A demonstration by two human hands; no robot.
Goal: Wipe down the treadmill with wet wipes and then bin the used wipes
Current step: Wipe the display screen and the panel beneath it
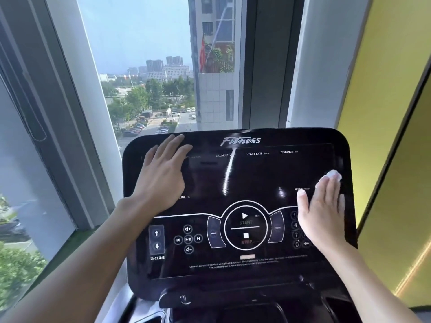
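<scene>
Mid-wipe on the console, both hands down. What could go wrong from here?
1. The right hand lies flat over the number keys; sweeping left could press one of them or the START button.
2. The wipe is only pinned under straight fingertips near the right edge of the console, so it may slip off.
3. The left hand rests bare on the glossy panel and may leave fresh smears.

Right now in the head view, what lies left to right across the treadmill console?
Left hand flat on the screen → PROG button → START/STOP dial → right hand pressing the wet wipe.
</scene>
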